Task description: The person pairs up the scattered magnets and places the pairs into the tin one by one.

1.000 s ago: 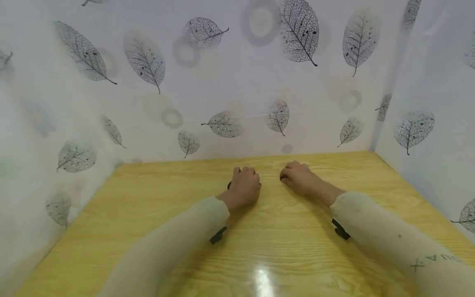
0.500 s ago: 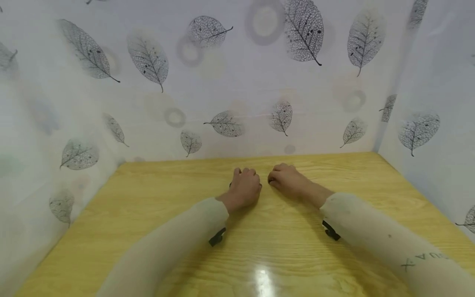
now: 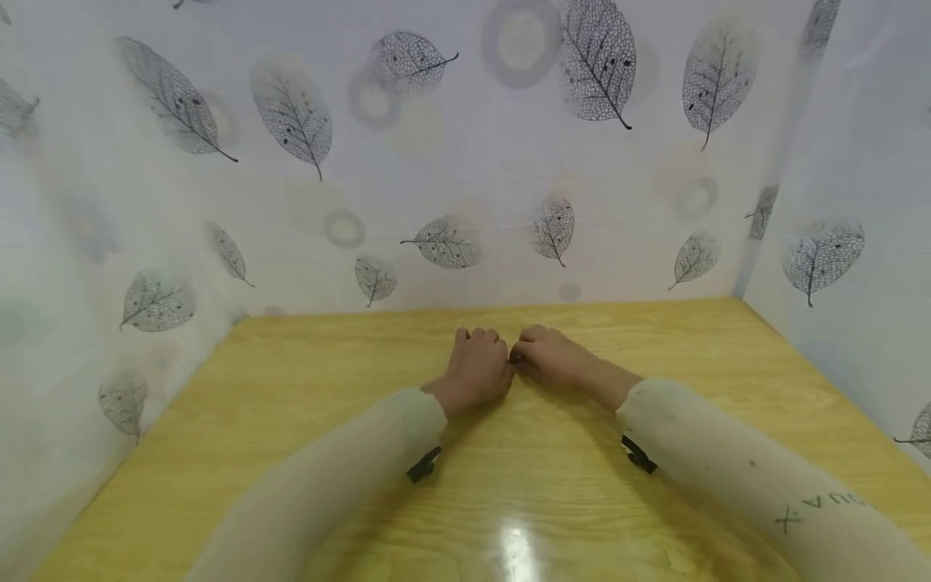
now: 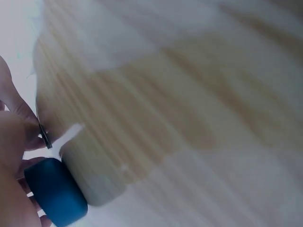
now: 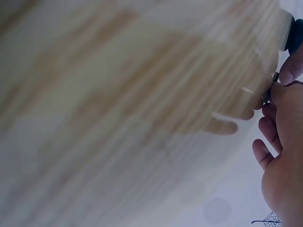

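In the head view my left hand (image 3: 478, 368) and right hand (image 3: 554, 360) meet over the far part of the table, fingertips close together. The left hand grips a smooth dark-blue cylinder (image 4: 56, 193), with fingers showing behind it in the left wrist view. Between thumb and finger, the right hand pinches a small, thin dark piece (image 4: 45, 136), held close to the cylinder. The right wrist view shows this piece at the right edge, with the right hand's other fingers (image 5: 270, 133) loosely bent. I cannot tell what kind of thing the piece is.
The wood-grain table (image 3: 349, 356) ends at a pale leaf-print curtain (image 3: 465, 162), which also runs down both sides. Black wrist devices sit under the left cuff (image 3: 424, 465) and right cuff (image 3: 638, 454). A light glares on the near tabletop.
My right hand has moved left across the table with the dark piece until it meets the left hand. The left hand has stayed nearly in place, still gripping the cylinder.
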Tool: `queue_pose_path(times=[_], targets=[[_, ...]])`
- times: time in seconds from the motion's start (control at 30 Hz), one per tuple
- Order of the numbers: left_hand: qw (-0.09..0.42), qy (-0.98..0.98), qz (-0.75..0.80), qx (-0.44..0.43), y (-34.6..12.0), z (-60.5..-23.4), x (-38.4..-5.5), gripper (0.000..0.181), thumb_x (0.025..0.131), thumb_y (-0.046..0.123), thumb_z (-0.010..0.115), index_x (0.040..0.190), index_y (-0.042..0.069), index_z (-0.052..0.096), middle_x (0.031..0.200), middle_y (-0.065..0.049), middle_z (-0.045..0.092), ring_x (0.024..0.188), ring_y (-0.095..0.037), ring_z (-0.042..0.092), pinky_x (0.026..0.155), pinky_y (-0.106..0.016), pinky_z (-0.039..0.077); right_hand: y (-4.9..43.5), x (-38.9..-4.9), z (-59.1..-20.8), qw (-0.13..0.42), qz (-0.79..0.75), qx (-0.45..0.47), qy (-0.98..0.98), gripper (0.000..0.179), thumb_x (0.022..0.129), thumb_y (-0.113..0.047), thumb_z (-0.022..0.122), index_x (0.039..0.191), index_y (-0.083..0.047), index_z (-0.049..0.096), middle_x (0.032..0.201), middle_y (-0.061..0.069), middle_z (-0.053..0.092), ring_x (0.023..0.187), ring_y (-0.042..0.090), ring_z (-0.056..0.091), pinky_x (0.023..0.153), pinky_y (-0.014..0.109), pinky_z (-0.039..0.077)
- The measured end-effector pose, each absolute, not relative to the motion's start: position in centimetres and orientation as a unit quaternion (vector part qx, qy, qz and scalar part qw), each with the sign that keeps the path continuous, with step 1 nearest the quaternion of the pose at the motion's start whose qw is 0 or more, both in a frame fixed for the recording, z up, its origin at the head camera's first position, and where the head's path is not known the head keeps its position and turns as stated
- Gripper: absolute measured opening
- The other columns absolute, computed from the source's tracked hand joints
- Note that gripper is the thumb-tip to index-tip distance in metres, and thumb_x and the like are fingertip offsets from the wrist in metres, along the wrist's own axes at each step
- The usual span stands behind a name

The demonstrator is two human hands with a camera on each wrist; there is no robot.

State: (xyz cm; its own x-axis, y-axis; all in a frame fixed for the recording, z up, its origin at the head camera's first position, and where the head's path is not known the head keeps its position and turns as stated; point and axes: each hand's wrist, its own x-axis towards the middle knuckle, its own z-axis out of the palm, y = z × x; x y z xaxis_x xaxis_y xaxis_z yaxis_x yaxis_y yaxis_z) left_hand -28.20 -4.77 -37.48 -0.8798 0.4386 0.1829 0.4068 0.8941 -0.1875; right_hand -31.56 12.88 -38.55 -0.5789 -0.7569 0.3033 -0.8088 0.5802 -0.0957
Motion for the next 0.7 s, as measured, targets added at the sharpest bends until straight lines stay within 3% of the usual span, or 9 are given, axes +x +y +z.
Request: queue_pose_path(times=[0.17, 0.3, 0.5, 0.7], targets=[[0.085, -0.975, 0.031, -0.201, -6.2, -37.1, -28.0, 0.04, 0.096, 0.043, 0.052, 0.112, 0.009, 0.065, 0.113, -0.006, 0.065, 0.106, -0.025, 0.058, 0.097, -0.05, 0.037, 12.7, -31.5, -38.3, 0.1, 0.105, 0.439, -0.887, 0.018, 0.095, -0.014, 0.068, 0.111, -0.005, 0.072, 0.098, 0.006, 0.063, 0.091, 0.021, 0.06, 0.084, 0.038, 0.052], [0.093, -0.975, -0.003, -0.202, -7.8, -37.0, -27.9, 0.057, 0.097, 0.056, 0.05, 0.127, 0.009, 0.061, 0.125, -0.007, 0.063, 0.115, -0.027, 0.056, 0.101, -0.053, 0.034, 12.6, -31.5, -38.0, 0.1, 0.107, 0.429, -0.891, 0.018, 0.095, -0.015, 0.068, 0.111, -0.008, 0.072, 0.1, 0.005, 0.063, 0.094, 0.02, 0.06, 0.086, 0.038, 0.052], [0.106, -0.969, -0.021, -0.22, -10.0, -37.6, -27.6, 0.072, 0.09, 0.071, 0.05, 0.126, 0.01, 0.061, 0.123, -0.009, 0.064, 0.114, -0.028, 0.057, 0.096, -0.052, 0.035, 12.5, -31.3, -38.2, 0.1, 0.104, 0.435, -0.889, 0.016, 0.094, -0.016, 0.07, 0.109, -0.01, 0.072, 0.099, 0.005, 0.062, 0.091, 0.02, 0.06, 0.082, 0.037, 0.052], [0.119, -0.966, -0.036, -0.225, -11.8, -38.0, -27.0, 0.078, 0.087, 0.074, 0.051, 0.127, 0.006, 0.06, 0.123, -0.011, 0.064, 0.112, -0.028, 0.058, 0.095, -0.051, 0.037, 12.5, -31.3, -38.5, 0.101, 0.101, 0.439, -0.887, 0.017, 0.094, -0.016, 0.069, 0.111, -0.012, 0.07, 0.1, 0.004, 0.061, 0.092, 0.021, 0.06, 0.082, 0.038, 0.053]])
